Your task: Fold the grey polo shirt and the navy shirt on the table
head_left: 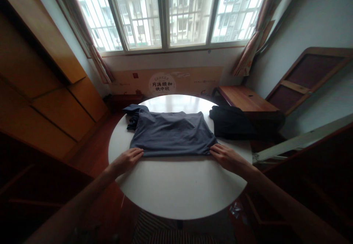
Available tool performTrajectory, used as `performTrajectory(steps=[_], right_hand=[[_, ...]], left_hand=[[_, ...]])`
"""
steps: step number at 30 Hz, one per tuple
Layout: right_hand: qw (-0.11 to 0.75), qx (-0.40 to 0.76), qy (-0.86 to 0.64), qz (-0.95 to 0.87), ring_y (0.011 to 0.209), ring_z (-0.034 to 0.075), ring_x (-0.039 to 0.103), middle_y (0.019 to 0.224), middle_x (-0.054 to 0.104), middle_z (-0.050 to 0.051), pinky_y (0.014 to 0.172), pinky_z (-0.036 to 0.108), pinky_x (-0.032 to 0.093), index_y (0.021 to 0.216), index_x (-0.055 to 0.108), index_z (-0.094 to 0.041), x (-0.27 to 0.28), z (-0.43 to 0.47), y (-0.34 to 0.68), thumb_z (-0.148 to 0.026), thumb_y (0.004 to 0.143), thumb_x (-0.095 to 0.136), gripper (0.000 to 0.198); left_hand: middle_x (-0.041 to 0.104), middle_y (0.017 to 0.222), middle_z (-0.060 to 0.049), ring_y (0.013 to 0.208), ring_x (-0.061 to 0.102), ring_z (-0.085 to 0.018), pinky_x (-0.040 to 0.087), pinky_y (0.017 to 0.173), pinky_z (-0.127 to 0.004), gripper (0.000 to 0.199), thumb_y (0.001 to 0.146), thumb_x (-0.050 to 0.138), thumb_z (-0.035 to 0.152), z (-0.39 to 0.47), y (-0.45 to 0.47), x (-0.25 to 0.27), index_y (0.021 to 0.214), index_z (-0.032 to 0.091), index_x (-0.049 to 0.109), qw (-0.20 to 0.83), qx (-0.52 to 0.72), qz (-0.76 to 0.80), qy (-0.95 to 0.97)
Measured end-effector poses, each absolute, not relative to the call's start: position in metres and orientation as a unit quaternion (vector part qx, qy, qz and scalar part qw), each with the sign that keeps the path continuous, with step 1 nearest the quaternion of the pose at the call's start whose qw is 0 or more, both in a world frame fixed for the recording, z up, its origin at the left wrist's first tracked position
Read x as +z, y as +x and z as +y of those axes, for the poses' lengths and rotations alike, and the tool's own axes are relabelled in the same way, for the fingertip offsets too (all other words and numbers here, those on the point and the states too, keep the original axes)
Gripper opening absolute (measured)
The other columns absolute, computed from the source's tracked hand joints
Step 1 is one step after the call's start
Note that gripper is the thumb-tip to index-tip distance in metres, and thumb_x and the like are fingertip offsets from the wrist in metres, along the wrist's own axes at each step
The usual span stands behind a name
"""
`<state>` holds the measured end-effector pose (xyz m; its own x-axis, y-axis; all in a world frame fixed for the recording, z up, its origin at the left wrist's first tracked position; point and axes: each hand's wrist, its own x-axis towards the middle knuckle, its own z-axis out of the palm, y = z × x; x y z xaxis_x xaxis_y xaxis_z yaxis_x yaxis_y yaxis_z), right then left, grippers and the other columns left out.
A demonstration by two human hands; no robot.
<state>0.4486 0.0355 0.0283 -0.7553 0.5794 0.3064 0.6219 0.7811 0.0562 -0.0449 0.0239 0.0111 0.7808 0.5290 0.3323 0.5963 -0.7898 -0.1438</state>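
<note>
I see the gray-blue garment on the white surface, between and just beyond the hands. I have the left hand pinching its near-left corner, fingers nearly closed; the right hand likewise grips the near-right.

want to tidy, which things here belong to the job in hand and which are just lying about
In the job:
grey-blue garment
left hand and right hand, at its near corners
white table

Apparently lying about:
dark bundle
black cloth
wooden bench

Round white table, grey garment lying flat; dark bundle, black clothing
</note>
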Motion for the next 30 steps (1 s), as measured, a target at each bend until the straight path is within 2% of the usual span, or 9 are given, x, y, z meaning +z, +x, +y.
performTrajectory(steps=[4, 7, 10, 13, 16, 22, 27, 30], right_hand=[[0.115, -0.110, -0.322, -0.933, 0.076, 0.021, 0.059, 0.079, 0.063, 0.007, 0.072, 0.035, 0.052, 0.076, 0.064, -0.017, 0.027, 0.029, 0.462, 0.003, 0.081, 0.044, 0.029], [0.132, -0.105, -0.316, -0.934, 0.086, 0.022, 0.062, 0.089, 0.067, 0.008, 0.079, 0.037, 0.054, 0.079, 0.065, -0.018, 0.026, 0.026, 0.470, 0.001, 0.083, 0.045, 0.028], [0.161, -0.094, -0.320, -0.929, 0.110, 0.025, 0.060, 0.118, 0.065, 0.013, 0.091, 0.042, 0.053, 0.102, 0.067, -0.016, 0.022, 0.029, 0.471, -0.002, 0.083, 0.046, 0.032], [0.162, -0.081, -0.342, -0.922, 0.126, 0.026, 0.052, 0.135, 0.057, 0.014, 0.098, 0.045, 0.052, 0.125, 0.060, -0.014, 0.015, 0.039, 0.469, 0.004, 0.074, 0.045, 0.055], [0.153, -0.073, -0.360, -0.918, 0.122, 0.025, 0.056, 0.129, 0.061, 0.014, 0.096, 0.042, 0.054, 0.122, 0.062, -0.014, 0.010, 0.050, 0.467, 0.007, 0.071, 0.044, 0.058], [0.207, -0.011, -0.383, -0.900, 0.110, 0.024, 0.064, 0.113, 0.070, 0.012, 0.090, 0.039, 0.057, 0.115, 0.066, -0.018, 0.015, 0.053, 0.470, -0.003, 0.084, 0.042, 0.041], [0.310, 0.050, -0.388, -0.867, 0.104, 0.026, 0.068, 0.110, 0.072, 0.010, 0.090, 0.040, 0.056, 0.111, 0.068, -0.020, 0.048, 0.030, 0.482, -0.020, 0.092, 0.046, 0.029], [0.383, 0.058, -0.430, -0.816, 0.092, 0.026, 0.071, 0.101, 0.074, 0.007, 0.082, 0.040, 0.058, 0.108, 0.069, -0.024, 0.092, 0.011, 0.488, -0.035, 0.090, 0.056, 0.025]], left_hand=[[0.068, 0.115, -0.012, 0.107, 0.064, -0.020, 0.057, 0.091, -0.036, 0.035, 0.093, 0.039, 0.005, 0.023, -0.065, 0.001, 0.115, 0.014, 0.065, 0.118, -0.130, -0.321, -0.930], [0.068, 0.117, -0.012, 0.109, 0.063, -0.021, 0.056, 0.093, -0.038, 0.033, 0.094, 0.039, 0.006, 0.021, -0.069, 0.001, 0.113, 0.013, 0.066, 0.111, -0.141, -0.325, -0.929], [0.062, 0.129, -0.012, 0.119, 0.058, -0.023, 0.051, 0.100, -0.041, 0.036, 0.093, 0.041, 0.007, 0.022, -0.061, 0.006, 0.121, 0.015, 0.062, 0.101, -0.146, -0.333, -0.926], [0.058, 0.137, -0.012, 0.126, 0.054, -0.023, 0.045, 0.106, -0.044, 0.049, 0.088, 0.040, 0.001, 0.030, -0.053, 0.011, 0.130, 0.018, 0.058, 0.089, -0.132, -0.362, -0.918], [0.062, 0.131, -0.012, 0.123, 0.057, -0.021, 0.042, 0.108, -0.044, 0.055, 0.082, 0.039, -0.003, 0.041, -0.049, 0.014, 0.127, 0.019, 0.061, 0.073, -0.112, -0.380, -0.915], [0.071, 0.113, -0.012, 0.110, 0.065, -0.022, 0.051, 0.099, -0.045, 0.048, 0.082, 0.038, 0.001, 0.044, -0.052, 0.015, 0.116, 0.017, 0.066, 0.048, -0.198, -0.391, -0.898], [0.073, 0.107, -0.011, 0.107, 0.067, -0.025, 0.054, 0.097, -0.042, 0.029, 0.086, 0.046, 0.019, 0.018, -0.061, 0.048, 0.102, 0.018, 0.070, -0.035, -0.313, -0.439, -0.842], [0.075, 0.095, -0.006, 0.086, 0.072, -0.025, 0.061, 0.078, -0.038, 0.022, 0.083, 0.058, 0.033, -0.001, -0.067, 0.091, 0.096, 0.021, 0.071, -0.068, -0.389, -0.507, -0.766]])
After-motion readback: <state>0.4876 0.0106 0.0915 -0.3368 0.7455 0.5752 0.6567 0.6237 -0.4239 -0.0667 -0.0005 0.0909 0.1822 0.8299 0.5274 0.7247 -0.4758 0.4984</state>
